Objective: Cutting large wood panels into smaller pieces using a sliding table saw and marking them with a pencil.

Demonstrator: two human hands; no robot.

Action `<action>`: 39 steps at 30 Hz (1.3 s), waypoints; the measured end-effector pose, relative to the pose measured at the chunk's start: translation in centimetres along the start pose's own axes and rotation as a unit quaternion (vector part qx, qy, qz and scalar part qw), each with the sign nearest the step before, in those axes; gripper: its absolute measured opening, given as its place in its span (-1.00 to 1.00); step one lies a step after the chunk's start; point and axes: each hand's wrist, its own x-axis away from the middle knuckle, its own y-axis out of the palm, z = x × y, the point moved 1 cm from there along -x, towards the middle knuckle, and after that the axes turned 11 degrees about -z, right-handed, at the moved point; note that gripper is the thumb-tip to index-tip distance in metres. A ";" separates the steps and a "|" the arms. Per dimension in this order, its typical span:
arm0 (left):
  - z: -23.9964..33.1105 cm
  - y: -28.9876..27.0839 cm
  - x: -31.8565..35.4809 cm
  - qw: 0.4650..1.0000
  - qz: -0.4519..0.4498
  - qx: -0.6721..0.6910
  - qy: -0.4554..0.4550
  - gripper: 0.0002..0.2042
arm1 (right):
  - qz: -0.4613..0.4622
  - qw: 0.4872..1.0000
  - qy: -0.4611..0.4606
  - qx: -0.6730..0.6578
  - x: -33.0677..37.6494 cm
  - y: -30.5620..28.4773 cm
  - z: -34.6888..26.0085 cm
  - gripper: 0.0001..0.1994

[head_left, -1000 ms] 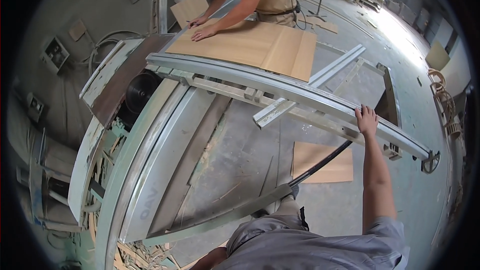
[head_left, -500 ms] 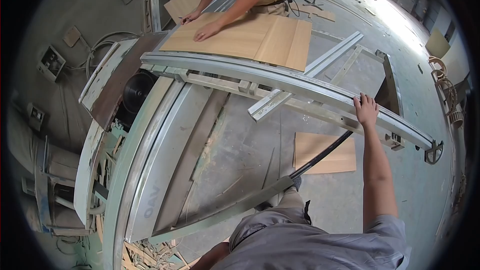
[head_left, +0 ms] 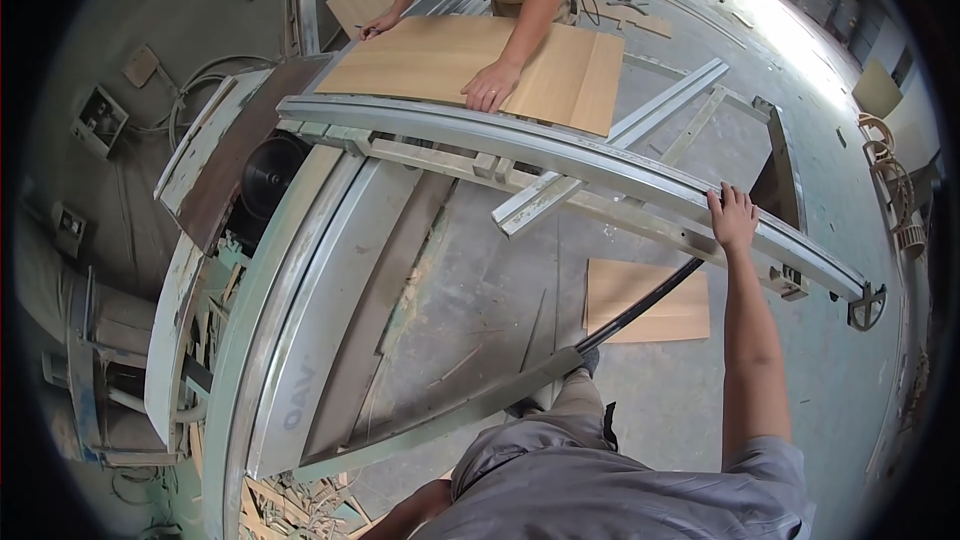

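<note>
My right hand (head_left: 735, 217) lies over the long metal fence rail (head_left: 600, 162), fingers bent across its far edge toward the rail's right end. Only part of my left forearm (head_left: 418, 508) shows at the lower edge; the hand itself is out of the picture. Beyond the rail, a wood-grain panel (head_left: 420, 55) lies flat on the sliding saw's frame. A co-worker's hand (head_left: 492, 85) presses on the panel's near edge. The co-worker's other hand (head_left: 378, 25) is at the far left edge with a small dark thing in its fingers.
A round dark disc (head_left: 270, 178) sits at the machine's left end. A swing arm (head_left: 450, 410) slants up from lower left past my legs. Another panel (head_left: 650, 300) lies on the floor. Wood offcuts (head_left: 290, 505) are heaped at lower left. A metal bar (head_left: 670, 100) crosses under the rail.
One of the co-worker's hands has slid right and nearer along the panel, to its near edge by the rail. The co-worker's torso has shifted slightly. My right hand stays on the rail.
</note>
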 end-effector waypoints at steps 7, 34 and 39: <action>-2.0 0.6 -0.3 0.990 0.006 -0.051 0.133 -0.63 | 0.001 1.000 -0.001 -0.007 0.1 0.0 -0.2 -0.45; -4.8 3.7 -2.4 0.933 0.133 -0.208 0.262 -0.81 | -0.001 1.000 -0.011 0.006 -0.2 0.2 -0.1 -0.46; -6.1 4.6 -2.2 0.956 0.086 -0.230 0.161 -0.86 | -0.014 1.000 -0.003 0.016 0.1 0.7 -0.1 -0.45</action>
